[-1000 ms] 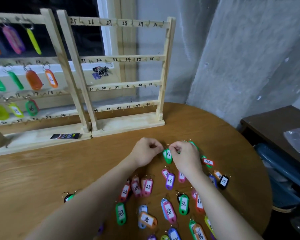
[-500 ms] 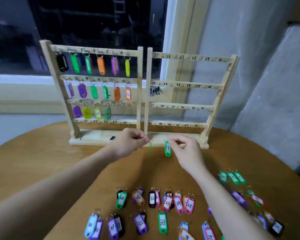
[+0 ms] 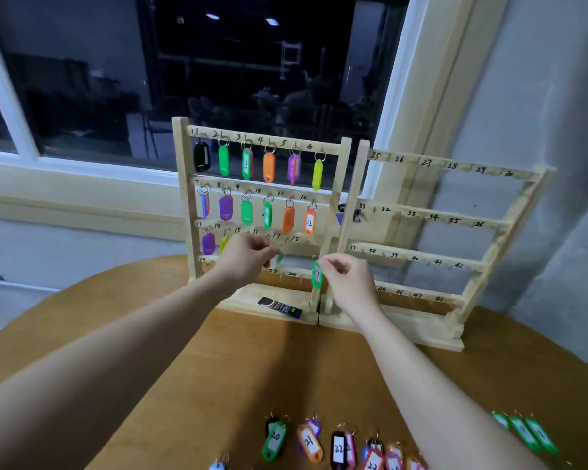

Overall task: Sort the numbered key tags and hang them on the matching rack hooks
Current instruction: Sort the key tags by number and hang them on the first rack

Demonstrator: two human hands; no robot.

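My right hand [image 3: 345,278] pinches the ring of a green tag marked 17 [image 3: 316,274], which hangs in front of the left rack's right post. My left hand [image 3: 248,257] is raised to the third rail of the left rack [image 3: 184,198], fingers curled by hooks 16 and 17, where a blurred green tag [image 3: 279,257] shows at its fingertips. Whether it holds that tag I cannot tell. Coloured tags hang on the left rack's top two rails and the start of the third. The right rack [image 3: 489,225], numbered from 25 upward, carries no tags.
Both racks stand at the far edge of a round wooden table [image 3: 258,364], before a dark window. A small black packet [image 3: 280,307] lies on the left rack's base. Loose numbered tags [image 3: 308,440] lie along the near edge, with three green ones [image 3: 526,432] at the right.
Both hands rose from the table toward the left rack, the right carrying tag 17. The camera tilted up, so the racks fill the middle and the loose tags dropped to the bottom edge.
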